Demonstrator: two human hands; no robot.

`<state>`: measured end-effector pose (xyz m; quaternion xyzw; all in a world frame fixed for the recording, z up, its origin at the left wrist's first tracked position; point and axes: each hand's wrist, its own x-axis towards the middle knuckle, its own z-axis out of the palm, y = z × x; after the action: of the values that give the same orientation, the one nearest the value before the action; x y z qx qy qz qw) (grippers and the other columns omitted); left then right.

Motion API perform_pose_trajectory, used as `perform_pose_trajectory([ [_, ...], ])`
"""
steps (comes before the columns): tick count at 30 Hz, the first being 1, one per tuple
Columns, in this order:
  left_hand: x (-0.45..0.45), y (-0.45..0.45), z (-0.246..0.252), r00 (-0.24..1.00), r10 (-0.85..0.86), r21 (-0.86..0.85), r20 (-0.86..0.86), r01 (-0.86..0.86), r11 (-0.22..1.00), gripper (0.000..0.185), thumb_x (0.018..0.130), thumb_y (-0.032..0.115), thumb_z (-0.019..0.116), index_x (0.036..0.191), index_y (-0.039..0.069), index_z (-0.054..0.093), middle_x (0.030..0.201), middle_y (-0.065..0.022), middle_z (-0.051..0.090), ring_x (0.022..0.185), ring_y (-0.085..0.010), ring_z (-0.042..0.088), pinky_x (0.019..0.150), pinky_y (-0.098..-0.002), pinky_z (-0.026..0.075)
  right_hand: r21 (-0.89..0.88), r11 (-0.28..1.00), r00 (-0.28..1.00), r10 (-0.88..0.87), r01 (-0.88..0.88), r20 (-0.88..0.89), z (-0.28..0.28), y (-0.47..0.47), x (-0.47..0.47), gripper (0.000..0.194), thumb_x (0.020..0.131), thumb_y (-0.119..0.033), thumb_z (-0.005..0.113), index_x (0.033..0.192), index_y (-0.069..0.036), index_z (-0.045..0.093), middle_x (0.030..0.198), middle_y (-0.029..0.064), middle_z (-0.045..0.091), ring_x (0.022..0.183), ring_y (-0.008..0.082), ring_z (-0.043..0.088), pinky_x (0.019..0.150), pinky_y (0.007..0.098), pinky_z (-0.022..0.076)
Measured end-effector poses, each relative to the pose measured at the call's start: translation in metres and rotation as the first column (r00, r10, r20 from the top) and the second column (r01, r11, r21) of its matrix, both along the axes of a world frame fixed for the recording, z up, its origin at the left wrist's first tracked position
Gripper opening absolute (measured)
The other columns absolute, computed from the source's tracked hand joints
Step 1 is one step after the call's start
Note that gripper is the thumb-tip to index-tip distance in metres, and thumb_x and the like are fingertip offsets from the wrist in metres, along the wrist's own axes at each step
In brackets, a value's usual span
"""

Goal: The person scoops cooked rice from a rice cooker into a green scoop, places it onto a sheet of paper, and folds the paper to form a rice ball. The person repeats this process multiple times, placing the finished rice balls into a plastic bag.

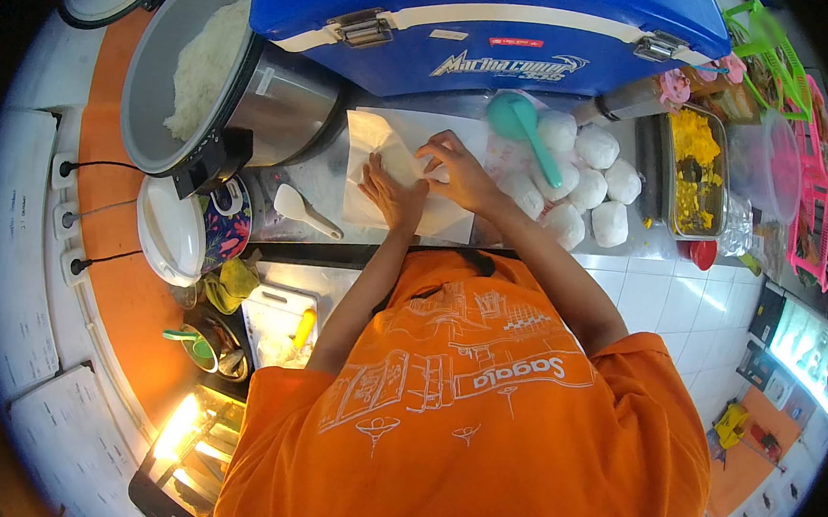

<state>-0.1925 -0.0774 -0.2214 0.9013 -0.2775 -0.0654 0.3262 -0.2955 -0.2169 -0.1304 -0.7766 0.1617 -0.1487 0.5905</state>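
Observation:
Sheets of wrapping paper [453,218] lie on the metal counter before me, and one sheet is partly folded over [393,149]. My left hand [394,194] presses on the folded paper, fingers stretched along it. My right hand [456,169] has bent fingers and a thumb at the paper's right edge, close to my left hand. What the fold encloses is hidden. To the right sit several white wrapped bundles [591,189]. A teal ladle [531,130] lies across some of them. A white rice paddle [304,207] rests left of the paper.
A large rice cooker [288,102] with cooked rice [211,64] stands at left. Behind the paper is a blue cooler box [486,54]. At right are a tray of yellow food [695,170], a red lid [702,255] and pink baskets [814,200]. A lit display case [191,452] is lower left.

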Motion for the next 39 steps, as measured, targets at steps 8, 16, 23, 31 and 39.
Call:
perform_pose_trajectory([
  [8, 0.013, 0.01, 0.053, 0.949, -0.202, -0.226, 0.241, 0.257, 0.94, 0.099, 0.075, 0.021, 0.083, 0.156, 0.008, 0.027, 0.159, -0.0141, 0.035, 0.15, -0.0394, 0.025, 0.123, -0.0636, 0.009, -0.016, 0.998, 0.997, -0.068, 0.069, 0.049, -0.015, -0.009, -0.001, 0.027, 0.084, 0.0, 0.075, 0.108, -0.002, 0.063, 0.106, 0.0089, 0.062, 0.097, 0.0199, 0.07, 0.086, 0.0308, 0.055],
  [16, 0.112, -0.02, 0.08, 0.381, -0.836, 0.342, 0.395, 0.784, 0.518, 0.025, 0.083, 0.008, 0.063, 0.106, 0.012, 0.07, 0.11, -0.0031, 0.066, 0.124, -0.0206, 0.057, 0.122, -0.0529, 0.027, 0.039, 0.995, 0.995, 0.091, -0.09, -0.028, -0.017, -0.008, -0.012, 0.026, 0.081, 0.002, 0.073, 0.106, -0.001, 0.064, 0.101, 0.012, 0.069, 0.093, 0.0253, 0.071, 0.086, 0.0351, 0.0567],
  [23, 0.145, 0.011, 0.068, 0.337, -0.872, 0.313, 0.355, 0.836, 0.451, 0.008, 0.081, 0.007, 0.064, 0.088, 0.008, 0.066, 0.093, -0.0057, 0.063, 0.104, -0.0239, 0.065, 0.112, -0.0461, 0.044, -0.237, 0.935, 0.954, 0.217, -0.264, -0.207, -0.04, 0.003, -0.006, 0.019, 0.081, -0.005, 0.063, 0.1, -0.004, 0.065, 0.103, 0.0119, 0.067, 0.102, 0.0318, 0.065, 0.091, 0.0446, 0.0513],
  [31, 0.13, 0.036, 0.036, 0.607, -0.793, 0.069, 0.045, 0.791, 0.609, 0.018, 0.081, 0.003, 0.066, 0.099, 0.005, 0.065, 0.109, -0.0104, 0.066, 0.111, -0.0324, 0.062, 0.106, -0.0448, 0.048, -0.573, 0.784, 0.965, 0.125, -0.239, -0.231, -0.066, 0.026, -0.006, 0.029, 0.081, -0.013, 0.068, 0.111, -0.012, 0.065, 0.111, 0.008, 0.066, 0.105, 0.0277, 0.063, 0.1, 0.0432, 0.0439],
  [39, 0.161, 0.046, 0.015, 0.308, -0.899, 0.194, 0.312, 0.906, 0.377, 0.038, 0.082, 0.008, 0.066, 0.12, 0.01, 0.063, 0.125, -0.0112, 0.063, 0.122, -0.0315, 0.059, 0.106, -0.0434, 0.048, -0.651, 0.736, 0.977, 0.071, -0.187, -0.202, -0.075, 0.042, -0.009, 0.047, 0.083, -0.013, 0.069, 0.128, -0.007, 0.058, 0.125, 0.0133, 0.061, 0.117, 0.0315, 0.059, 0.101, 0.0459, 0.0453],
])
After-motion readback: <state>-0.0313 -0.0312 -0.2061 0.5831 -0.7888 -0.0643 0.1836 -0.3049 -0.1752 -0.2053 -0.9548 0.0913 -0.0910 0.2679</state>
